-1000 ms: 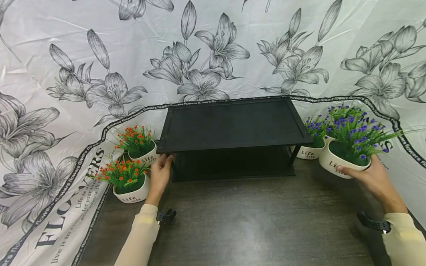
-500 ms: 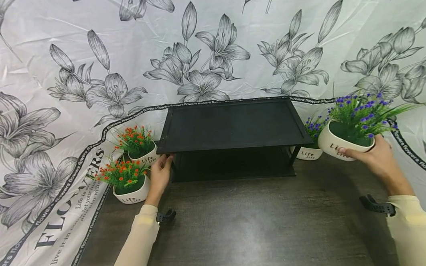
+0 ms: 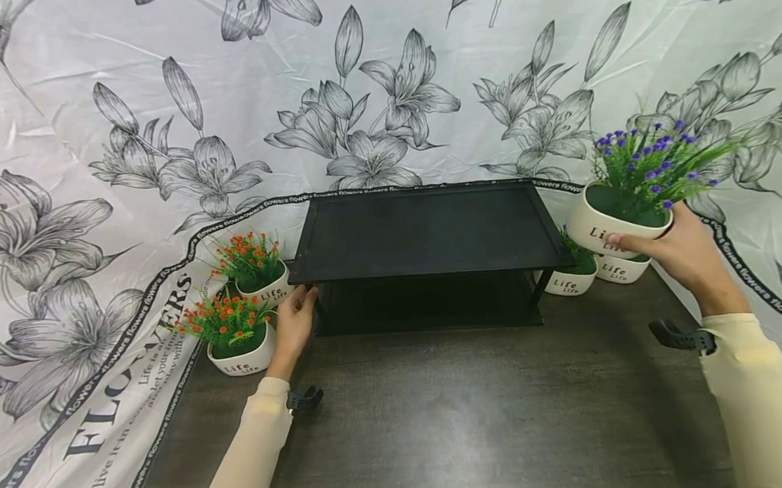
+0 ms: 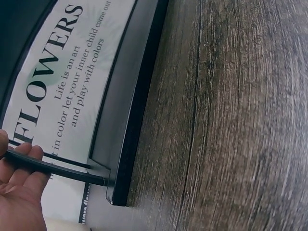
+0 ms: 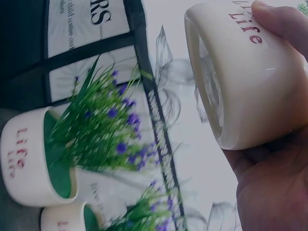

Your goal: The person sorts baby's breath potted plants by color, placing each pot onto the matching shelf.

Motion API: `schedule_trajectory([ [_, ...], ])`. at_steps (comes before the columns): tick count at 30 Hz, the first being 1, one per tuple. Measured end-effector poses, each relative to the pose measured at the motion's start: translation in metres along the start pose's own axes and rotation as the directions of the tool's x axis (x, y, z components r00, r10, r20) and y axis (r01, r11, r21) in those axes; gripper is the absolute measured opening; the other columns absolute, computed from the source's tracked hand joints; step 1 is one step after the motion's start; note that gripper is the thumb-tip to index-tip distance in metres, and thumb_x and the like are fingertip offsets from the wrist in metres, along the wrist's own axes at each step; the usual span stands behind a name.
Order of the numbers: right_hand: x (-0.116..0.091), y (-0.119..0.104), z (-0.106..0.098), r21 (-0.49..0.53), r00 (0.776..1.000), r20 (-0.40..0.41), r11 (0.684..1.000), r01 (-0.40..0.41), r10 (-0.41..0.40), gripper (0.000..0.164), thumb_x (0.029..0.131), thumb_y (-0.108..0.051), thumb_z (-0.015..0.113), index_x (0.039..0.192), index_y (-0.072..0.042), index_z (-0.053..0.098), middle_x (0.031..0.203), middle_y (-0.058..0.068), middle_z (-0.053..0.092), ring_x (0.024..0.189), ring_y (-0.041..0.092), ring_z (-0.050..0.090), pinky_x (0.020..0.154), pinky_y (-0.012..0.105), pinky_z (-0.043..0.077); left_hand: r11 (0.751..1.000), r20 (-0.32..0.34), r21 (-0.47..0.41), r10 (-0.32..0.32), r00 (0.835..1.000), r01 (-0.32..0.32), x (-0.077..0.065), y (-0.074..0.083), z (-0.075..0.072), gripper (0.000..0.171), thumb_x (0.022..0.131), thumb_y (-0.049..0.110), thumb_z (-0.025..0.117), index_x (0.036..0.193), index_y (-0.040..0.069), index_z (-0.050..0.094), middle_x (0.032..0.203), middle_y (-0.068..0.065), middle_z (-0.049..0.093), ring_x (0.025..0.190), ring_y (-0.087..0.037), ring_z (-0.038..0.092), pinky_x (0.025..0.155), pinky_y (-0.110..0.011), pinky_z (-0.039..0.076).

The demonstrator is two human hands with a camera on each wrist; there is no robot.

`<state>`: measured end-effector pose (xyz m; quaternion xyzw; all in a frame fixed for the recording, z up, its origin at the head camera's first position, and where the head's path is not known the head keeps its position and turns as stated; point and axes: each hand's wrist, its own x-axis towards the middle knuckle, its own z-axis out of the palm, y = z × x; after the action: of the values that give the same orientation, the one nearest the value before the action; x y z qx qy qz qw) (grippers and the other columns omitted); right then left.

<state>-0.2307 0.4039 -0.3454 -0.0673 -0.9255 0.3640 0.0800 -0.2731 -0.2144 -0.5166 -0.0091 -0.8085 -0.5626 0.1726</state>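
A white flowerpot (image 3: 618,221) lettered "Life", with artificial purple flowers, is held up in my right hand (image 3: 700,268). My thumb lies across its front wall. The right wrist view shows this pot (image 5: 260,91) from below, raised off the table. Beside the left end of a black two-tier shelf (image 3: 430,231) is my left hand (image 3: 293,326). In the left wrist view its fingers (image 4: 33,180) curl round the shelf's thin corner post (image 4: 62,171).
Two more purple-flowered pots (image 3: 568,282) stand on the table (image 3: 440,418) by the shelf's right end. Left of the shelf are two orange-flowered pots (image 3: 241,359). A white cloth (image 3: 224,98) printed with lilies hangs behind and along the sides.
My right hand has lifted the purple-flowered pot up from near the table and brought it slightly left, uncovering a pot behind it. My left hand stays at the shelf's corner.
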Motion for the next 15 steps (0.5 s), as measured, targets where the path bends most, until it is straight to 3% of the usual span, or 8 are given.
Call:
schedule_trajectory([
  [2,0.005,-0.010,0.001,0.015,1.000,0.012,1.000,0.000,0.000,0.108,0.094,-0.056,0.076,0.161,0.008,0.022,0.142,0.035,0.045,0.120,0.046,0.047,0.094,0.065,0.041,1.000,0.003,-0.010,-0.002,1.000,0.002,0.000,0.000,0.000,0.033,0.111,0.025,0.060,0.118,-0.005,0.073,0.080,-0.001,0.058,0.071,-0.007,0.043,0.061,-0.023,0.031],
  [5,0.013,-0.026,0.003,0.042,1.000,0.031,0.999,0.002,-0.004,0.118,0.093,-0.057,0.076,0.167,0.005,0.008,0.153,0.040,0.036,0.133,0.055,0.042,0.108,0.074,0.036,1.000,0.007,-0.018,-0.008,1.000,0.008,0.001,0.000,0.000,0.037,0.111,0.026,0.060,0.124,-0.006,0.072,0.100,-0.015,0.075,0.080,-0.005,0.051,0.067,-0.020,0.037],
  [7,0.019,-0.036,0.005,0.046,0.999,0.045,0.999,0.015,-0.017,0.124,0.094,-0.055,0.076,0.169,0.003,-0.003,0.158,0.045,0.028,0.141,0.061,0.036,0.115,0.079,0.030,1.000,0.001,-0.027,-0.014,1.000,0.014,0.002,0.000,0.000,0.037,0.111,0.026,0.060,0.126,-0.005,0.072,0.115,-0.021,0.076,0.084,-0.004,0.052,0.070,-0.018,0.039],
  [9,0.025,-0.045,0.008,0.070,0.998,0.058,0.997,0.036,-0.041,0.124,0.094,-0.052,0.076,0.168,0.002,-0.007,0.157,0.046,0.030,0.141,0.061,0.037,0.117,0.079,0.028,0.999,-0.009,-0.025,-0.020,1.000,0.020,0.002,0.000,0.000,0.035,0.111,0.025,0.060,0.126,-0.005,0.073,0.113,-0.020,0.077,0.083,-0.002,0.051,0.069,-0.018,0.038],
  [11,0.030,-0.054,0.013,0.070,0.996,0.052,0.995,0.070,-0.073,0.116,0.094,-0.050,0.077,0.169,0.002,0.006,0.151,0.042,0.041,0.132,0.053,0.049,0.112,0.070,0.039,1.000,-0.021,-0.014,-0.024,0.999,0.024,0.002,0.000,0.001,0.033,0.111,0.023,0.060,0.118,-0.006,0.073,0.093,-0.015,0.071,0.073,0.001,0.046,0.064,-0.019,0.033],
  [13,0.034,-0.062,0.017,0.077,0.992,0.045,0.991,0.112,-0.116,0.103,0.094,-0.046,0.079,0.163,0.004,0.022,0.136,0.035,0.053,0.114,0.039,0.059,0.100,0.057,0.049,0.999,-0.029,0.001,-0.034,0.999,0.034,0.001,0.002,0.002,0.030,0.111,0.020,0.060,0.108,-0.008,0.070,0.078,-0.006,0.057,0.064,0.003,0.039,0.059,-0.021,0.028],
  [15,0.037,-0.070,0.022,0.078,0.989,0.040,0.988,0.137,-0.140,0.091,0.093,-0.045,0.082,0.154,0.003,0.034,0.129,0.025,0.058,0.102,0.022,0.059,0.088,0.043,0.048,0.999,-0.022,0.010,-0.049,0.999,0.050,-0.001,0.007,0.002,0.027,0.111,0.017,0.059,0.102,-0.007,0.067,0.074,0.001,0.047,0.061,0.004,0.036,0.058,-0.022,0.026],
])
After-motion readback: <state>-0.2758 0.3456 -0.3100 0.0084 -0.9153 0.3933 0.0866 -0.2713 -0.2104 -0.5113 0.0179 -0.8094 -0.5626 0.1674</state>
